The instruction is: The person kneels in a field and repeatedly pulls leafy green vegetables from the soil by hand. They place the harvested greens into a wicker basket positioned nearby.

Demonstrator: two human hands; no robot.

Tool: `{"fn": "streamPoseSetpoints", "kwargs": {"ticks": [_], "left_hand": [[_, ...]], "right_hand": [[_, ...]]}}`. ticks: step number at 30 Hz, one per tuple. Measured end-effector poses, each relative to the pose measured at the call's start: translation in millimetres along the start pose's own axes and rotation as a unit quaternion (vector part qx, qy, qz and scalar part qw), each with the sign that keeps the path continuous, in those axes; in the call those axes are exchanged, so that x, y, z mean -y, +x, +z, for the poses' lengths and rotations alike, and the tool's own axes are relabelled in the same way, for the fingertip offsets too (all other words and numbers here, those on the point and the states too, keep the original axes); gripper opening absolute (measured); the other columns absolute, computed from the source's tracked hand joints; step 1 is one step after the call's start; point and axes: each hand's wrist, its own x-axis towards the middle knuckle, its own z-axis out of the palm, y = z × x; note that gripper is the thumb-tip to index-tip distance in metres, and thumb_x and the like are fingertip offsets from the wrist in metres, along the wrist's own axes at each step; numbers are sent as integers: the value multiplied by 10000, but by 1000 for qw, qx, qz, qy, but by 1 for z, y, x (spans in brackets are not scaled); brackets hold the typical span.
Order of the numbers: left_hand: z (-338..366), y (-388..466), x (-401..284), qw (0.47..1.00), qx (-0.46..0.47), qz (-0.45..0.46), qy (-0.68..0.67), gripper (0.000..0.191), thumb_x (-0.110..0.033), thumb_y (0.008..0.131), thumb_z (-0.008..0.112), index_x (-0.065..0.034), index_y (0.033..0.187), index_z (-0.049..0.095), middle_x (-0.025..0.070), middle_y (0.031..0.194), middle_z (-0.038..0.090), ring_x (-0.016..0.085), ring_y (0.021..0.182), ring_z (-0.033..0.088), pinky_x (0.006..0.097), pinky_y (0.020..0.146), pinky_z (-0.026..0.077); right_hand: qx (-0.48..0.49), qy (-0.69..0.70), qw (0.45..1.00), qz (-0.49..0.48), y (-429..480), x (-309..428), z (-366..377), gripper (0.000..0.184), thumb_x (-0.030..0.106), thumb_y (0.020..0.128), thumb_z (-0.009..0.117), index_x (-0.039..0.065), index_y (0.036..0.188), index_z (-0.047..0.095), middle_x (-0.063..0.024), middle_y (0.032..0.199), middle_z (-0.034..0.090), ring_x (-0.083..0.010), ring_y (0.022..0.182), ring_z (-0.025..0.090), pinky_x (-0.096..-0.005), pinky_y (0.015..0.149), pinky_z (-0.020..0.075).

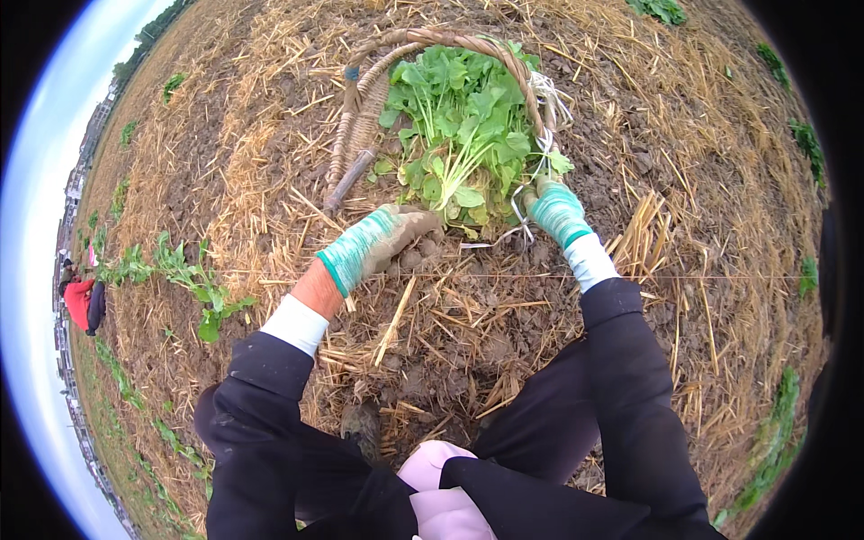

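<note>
A wicker basket (pixel 351 131) with a twisted arched handle stands on the soil, holding a heap of leafy green seedlings (pixel 466 108). My left hand (pixel 395 236), in a muddy green knit glove, is at the stems along the heap's near edge; its fingertips touch or nearly touch them, and whether it grips any is unclear. My right hand (pixel 553 206), gloved alike, is at the basket's near right rim, its fingers partly hidden beside the leaves and white string. White plastic string (pixel 550 101) is tied round the handle's right side, and a loose end hangs by my right hand.
Straw stubble and clumpy soil (pixel 459 324) lie around my boots. A thin taut line (pixel 715 277) crosses the ground before me. Rows of green plants (pixel 196 277) grow at left, with more at the right edge. A person in red (pixel 77 300) is crouched far off at left.
</note>
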Motion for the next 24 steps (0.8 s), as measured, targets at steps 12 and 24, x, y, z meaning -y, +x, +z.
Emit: {"fn": "streamPoseSetpoints", "kwargs": {"ticks": [12, 24], "left_hand": [[-84, -98, 10, 994, -31, 68, -85, 209, -250, 978, 460, -63, 944, 548, -33, 713, 495, 30, 499, 409, 169, 419, 318], [-162, -205, 89, 932, -159, 170, -278, 231, -311, 973, 457, -104, 987, 557, -45, 743, 498, 29, 549, 402, 180, 472, 331]], "right_hand": [[-117, -199, 966, -114, -6, 50, 46, 240, 248, 888, 538, 65, 1043, 545, -190, 926, 654, -345, 865, 652, -471, 731, 519], [-254, -284, 916, -129, -26, 72, -21, 424, 230, 821, 649, 17, 1173, 548, -190, 896, 645, -363, 845, 641, -432, 794, 517]]}}
